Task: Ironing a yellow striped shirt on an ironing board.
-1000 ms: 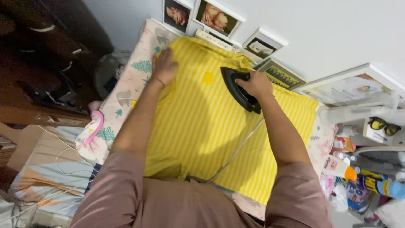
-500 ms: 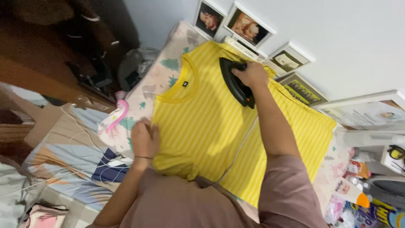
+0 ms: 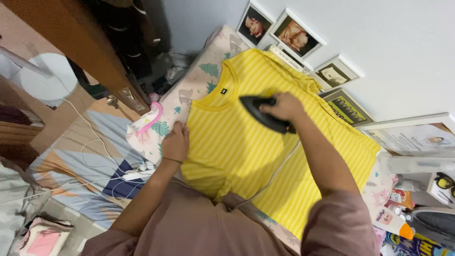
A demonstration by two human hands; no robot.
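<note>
Two hands on a yellow striped t-shirt [image 3: 246, 151] spread flat over a pastel patterned cloth [image 3: 189, 92] with trees and animals. Right hand [image 3: 283, 106] wrapped tight round the handle of a black iron [image 3: 263, 114], iron sitting on the upper chest of the shirt, just below the collar, nose pointing toward the neck side. Thin white cord [image 3: 279, 166] runs from the iron back down across the shirt toward the person. Left hand [image 3: 175, 142] pressed flat, fingers together, on the shirt's left edge where it meets the cloth, gripping nothing. Hands well apart, iron between them and the far side. Pink hanger [image 3: 150, 118] lies on the cloth just beside the left hand. Framed pictures [image 3: 284, 33] lean on the white wall beyond the shirt. Bottle with orange cap [image 3: 391, 224] and sunglasses [image 3: 444, 182] at right edge. White cables [image 3: 95, 151] on a patterned sheet at left, wooden door [image 3: 80, 42] above them
</note>
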